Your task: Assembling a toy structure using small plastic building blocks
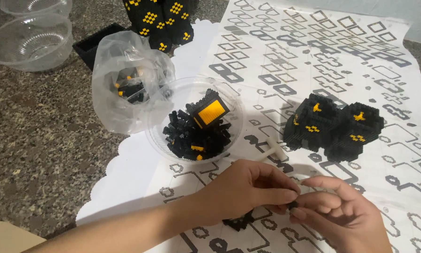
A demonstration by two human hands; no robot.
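Observation:
My left hand [245, 189] and my right hand [341, 213] meet at the fingertips low in the frame, pinching a tiny dark brick piece [292, 204] that is mostly hidden between them. They hover over a large printed instruction sheet [313, 56]. Just above the hands stands a clear plastic bowl [166, 145] heaped with small black and yellow bricks. A black block assembly with yellow marks [334, 124] rests on the sheet to the right. A small white tool [275, 149] lies between the bowl and the assembly.
A clear plastic bag [112, 89] with a few bricks sits left of the bowl. Two empty clear bowls [30, 42] stand at the top left on the speckled stone counter [37, 140]. A tall black and yellow built model [159, 21] stands at the top.

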